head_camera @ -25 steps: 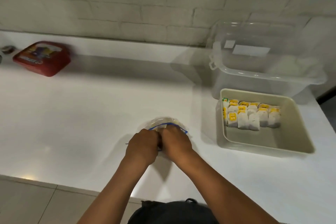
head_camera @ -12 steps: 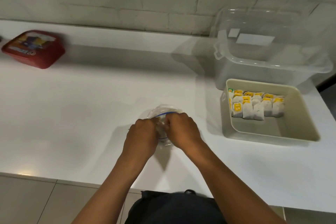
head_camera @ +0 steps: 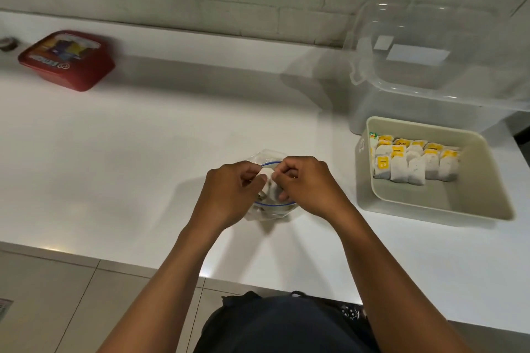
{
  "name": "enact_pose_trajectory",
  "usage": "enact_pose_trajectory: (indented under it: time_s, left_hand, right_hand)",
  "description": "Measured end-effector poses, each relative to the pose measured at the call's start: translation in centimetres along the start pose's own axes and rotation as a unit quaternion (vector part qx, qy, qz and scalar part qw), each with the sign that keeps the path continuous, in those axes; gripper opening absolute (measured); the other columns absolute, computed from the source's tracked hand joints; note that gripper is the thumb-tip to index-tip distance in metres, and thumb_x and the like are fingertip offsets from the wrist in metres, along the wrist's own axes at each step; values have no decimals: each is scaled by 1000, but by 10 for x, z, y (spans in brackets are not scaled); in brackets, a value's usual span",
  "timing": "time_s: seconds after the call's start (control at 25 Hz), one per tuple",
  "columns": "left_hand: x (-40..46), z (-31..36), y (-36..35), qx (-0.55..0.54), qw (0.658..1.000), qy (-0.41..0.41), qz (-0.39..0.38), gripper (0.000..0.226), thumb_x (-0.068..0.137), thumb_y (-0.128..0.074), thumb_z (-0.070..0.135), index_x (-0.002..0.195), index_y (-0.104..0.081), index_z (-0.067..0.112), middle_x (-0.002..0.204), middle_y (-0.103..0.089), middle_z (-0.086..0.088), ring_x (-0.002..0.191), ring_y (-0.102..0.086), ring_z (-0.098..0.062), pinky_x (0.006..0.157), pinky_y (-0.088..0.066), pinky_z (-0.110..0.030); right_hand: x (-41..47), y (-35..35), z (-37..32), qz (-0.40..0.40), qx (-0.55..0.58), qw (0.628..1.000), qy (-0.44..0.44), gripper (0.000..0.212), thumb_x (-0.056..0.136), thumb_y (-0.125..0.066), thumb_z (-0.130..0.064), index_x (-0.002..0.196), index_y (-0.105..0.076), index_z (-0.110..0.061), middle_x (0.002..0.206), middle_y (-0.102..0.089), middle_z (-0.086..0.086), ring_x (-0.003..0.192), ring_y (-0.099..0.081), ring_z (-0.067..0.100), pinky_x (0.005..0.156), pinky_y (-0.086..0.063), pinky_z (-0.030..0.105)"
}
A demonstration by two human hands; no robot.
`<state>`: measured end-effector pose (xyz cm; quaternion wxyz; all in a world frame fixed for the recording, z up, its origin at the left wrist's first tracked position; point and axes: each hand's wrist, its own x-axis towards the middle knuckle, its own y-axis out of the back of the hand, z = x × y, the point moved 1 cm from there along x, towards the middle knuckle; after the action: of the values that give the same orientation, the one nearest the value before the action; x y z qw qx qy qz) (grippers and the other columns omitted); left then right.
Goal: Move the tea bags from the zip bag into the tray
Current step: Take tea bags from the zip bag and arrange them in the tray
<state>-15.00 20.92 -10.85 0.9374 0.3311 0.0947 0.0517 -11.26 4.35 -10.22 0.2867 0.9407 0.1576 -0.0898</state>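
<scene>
A clear zip bag (head_camera: 269, 210) with a blue zip line stands on the white counter in front of me, its mouth pulled open. My left hand (head_camera: 229, 195) pinches the left rim of the mouth and my right hand (head_camera: 307, 183) pinches the right rim. A few tea bags (head_camera: 271, 190) show inside, between my fingers. To the right stands a beige tray (head_camera: 481, 200) holding several white tea bags with yellow tags (head_camera: 413, 162) in rows along its far side.
A clear plastic storage box (head_camera: 430, 71) stands behind the tray against the brick wall. A red lidded container (head_camera: 67, 59) sits at the far left of the counter. The counter's front edge (head_camera: 114, 258) runs just below my forearms.
My hands have drawn apart a little, and the bag's mouth is wider. The camera view has shifted; the tray and boxes stayed put.
</scene>
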Motion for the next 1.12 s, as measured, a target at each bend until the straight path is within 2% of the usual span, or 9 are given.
enact_pose_trajectory:
  time_s: [0.16, 0.28, 0.4, 0.48, 0.6, 0.68, 0.76, 0.96, 1.12]
  left_hand:
    - [1, 0, 8, -33, 999, 4, 5, 6, 88, -69, 29, 82, -72, 31, 75, -70, 14, 68, -63, 0, 64, -49, -18]
    - [3, -2, 15, -32, 999, 15, 11, 8, 89, -64, 26, 84, -67, 31, 73, -69, 12, 64, -60, -6, 62, -48, -25]
    - [4, -3, 18, -57, 998, 20, 1, 7, 93, -60, 24, 87, -62, 28, 74, -71, 7, 69, -67, -17, 72, -56, -35]
    - [3, 0, 18, -90, 995, 33, 10, 10, 94, -60, 20, 88, -62, 27, 74, -71, 5, 66, -70, -17, 71, -55, -28]
    - [4, 5, 17, -147, 987, 57, 43, 12, 94, -60, 17, 94, -64, 28, 75, -72, 2, 61, -71, -16, 73, -57, -33]
    - [4, 8, 16, -176, 981, 63, 60, 18, 94, -58, 16, 100, -63, 33, 74, -71, 2, 60, -72, -17, 77, -58, -40]
    - [4, 12, 16, -187, 978, 64, 70, 24, 94, -56, 15, 102, -63, 36, 74, -69, 2, 60, -72, -18, 76, -56, -38]
    - [4, 21, 11, -166, 983, 59, 57, 26, 93, -53, 16, 92, -67, 38, 75, -69, 4, 66, -73, -19, 77, -56, -40]
    - [0, 22, 5, -215, 974, 71, 27, 25, 92, -54, 16, 87, -74, 31, 73, -73, 1, 70, -72, -17, 82, -59, -43]
  right_hand:
    - [1, 2, 4, -13, 4, 1000, -1, 13, 94, -57, -16, 88, -69, -18, 80, -73, -3, 61, -72, 12, 68, -58, 25]
    - [7, 5, 12, 25, -1, 1000, 1, 27, 96, -47, -6, 101, -71, -18, 93, -71, -3, 61, -72, 9, 74, -61, 30]
    - [7, 2, 14, 12, -27, 1000, 5, 35, 96, -48, -4, 118, -70, -19, 108, -70, -1, 69, -70, 7, 68, -55, 12]
    - [5, -2, 12, -20, -48, 999, 15, 41, 90, -55, -4, 124, -67, -24, 114, -68, -6, 83, -68, 9, 68, -46, 5]
    - [2, -2, 7, -5, -55, 998, 44, 33, 87, -59, -10, 111, -69, -29, 103, -70, -14, 87, -67, 6, 76, -47, 14]
    - [-3, -2, 2, 53, -44, 994, 82, 20, 89, -57, -12, 102, -64, -25, 91, -68, -13, 77, -64, 5, 70, -49, 16]
    - [-11, -6, -2, 113, -34, 985, 124, 18, 88, -58, -13, 100, -56, -26, 88, -62, -12, 73, -60, 8, 66, -49, 19]
    - [-22, -18, -1, 109, -99, 964, 223, 27, 85, -67, -26, 109, -56, -28, 107, -49, -18, 86, -52, -1, 74, -49, 23]
    - [-19, -23, 4, 110, -110, 962, 224, 24, 87, -67, -30, 110, -59, -28, 108, -48, -17, 88, -50, -3, 74, -50, 25]
